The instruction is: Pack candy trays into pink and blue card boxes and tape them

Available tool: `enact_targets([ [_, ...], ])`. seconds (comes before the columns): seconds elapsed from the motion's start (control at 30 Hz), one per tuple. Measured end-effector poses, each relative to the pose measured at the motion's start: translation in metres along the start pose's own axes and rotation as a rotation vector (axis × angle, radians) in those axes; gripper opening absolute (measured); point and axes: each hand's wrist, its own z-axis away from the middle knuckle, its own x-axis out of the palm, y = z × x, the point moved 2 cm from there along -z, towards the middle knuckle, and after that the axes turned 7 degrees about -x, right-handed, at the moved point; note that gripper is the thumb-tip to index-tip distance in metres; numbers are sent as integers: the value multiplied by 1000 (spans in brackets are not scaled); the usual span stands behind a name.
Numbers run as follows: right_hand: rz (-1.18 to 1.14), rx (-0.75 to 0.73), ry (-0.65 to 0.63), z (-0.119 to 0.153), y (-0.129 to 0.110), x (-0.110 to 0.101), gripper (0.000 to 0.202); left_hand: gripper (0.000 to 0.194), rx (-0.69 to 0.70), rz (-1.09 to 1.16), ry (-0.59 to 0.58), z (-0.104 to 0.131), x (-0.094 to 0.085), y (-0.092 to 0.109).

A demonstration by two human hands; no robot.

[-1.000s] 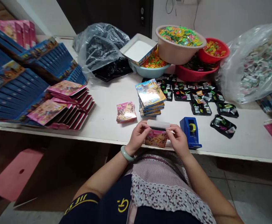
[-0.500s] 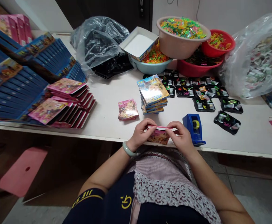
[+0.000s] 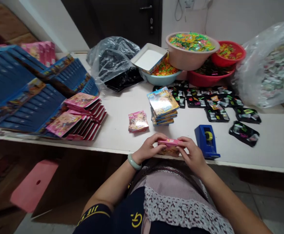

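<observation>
Both hands hold a small pink printed box (image 3: 169, 150) upright at the table's front edge. My left hand (image 3: 150, 149) grips its left end, thumb in front and fingers behind the top. At the other end, my right hand (image 3: 192, 154) is closed on the top corner in the same way. Just right of that hand stands a blue tape dispenser (image 3: 207, 143) with a yellow roll. Beyond my left hand lies a short stack of pink boxes (image 3: 138, 121), and beside it a taller stack of blue-and-yellow boxes (image 3: 163, 102).
Pink boxes (image 3: 80, 117) are piled at left before blue display cartons (image 3: 27, 100). Black trays (image 3: 244, 133) with small packets lie at right. Behind them stand a beige basin (image 3: 190, 58) of colourful pieces, a red basin (image 3: 205, 78) and a clear bag (image 3: 276, 71) of packets.
The box's pale top edge now shows as a closed pink printed face between my fingers. My view has tilted up and shifted left, so everything sits lower and further right.
</observation>
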Motion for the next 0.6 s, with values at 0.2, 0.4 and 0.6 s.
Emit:
enact_targets([
  [0.2, 198, 319, 144, 34, 15, -67, 35, 24, 96, 18, 276, -8, 19, -5],
  [0.4, 553, 629, 110, 69, 32, -118, 27, 22, 134, -185, 250, -11, 31, -15],
  [0.6, 272, 711, 230, 66, 49, -100, 24, 23, 155, -221, 249, -14, 35, -9],
])
